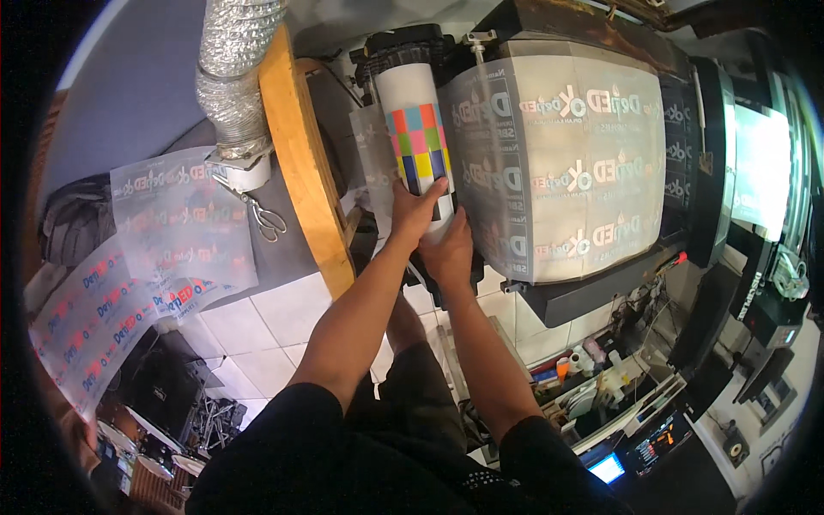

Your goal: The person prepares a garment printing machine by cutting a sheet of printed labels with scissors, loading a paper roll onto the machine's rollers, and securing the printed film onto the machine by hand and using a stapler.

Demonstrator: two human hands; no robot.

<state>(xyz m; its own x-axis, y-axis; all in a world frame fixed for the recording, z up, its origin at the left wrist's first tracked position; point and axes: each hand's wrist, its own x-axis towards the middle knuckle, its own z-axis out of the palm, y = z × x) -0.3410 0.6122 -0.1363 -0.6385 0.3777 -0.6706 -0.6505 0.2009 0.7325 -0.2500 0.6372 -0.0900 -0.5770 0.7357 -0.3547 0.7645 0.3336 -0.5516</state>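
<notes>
A white cylinder [403, 86] with bands of coloured squares stretches away from me, its far end at a black ridged machine part [408, 50]. My left hand [418, 210] is closed round its near half, thumb lying over the dark squares. Lower down, my right hand [450, 249] grips its near end from the right side, with several fingers hidden beneath. Just to the right, a wide sheet of translucent printed film [592, 163] drapes over a rounded machine bed. A narrow strip of similar film [371, 154] hangs left of the cylinder.
A wooden beam [300, 154] runs along the left, beside a silver flexible duct [232, 86] and scissors [268, 225] on a grey surface. Loose printed film sheets [184, 215] spread further left. At lower right sit a cluttered bin [592, 378] and a lit screen [608, 468].
</notes>
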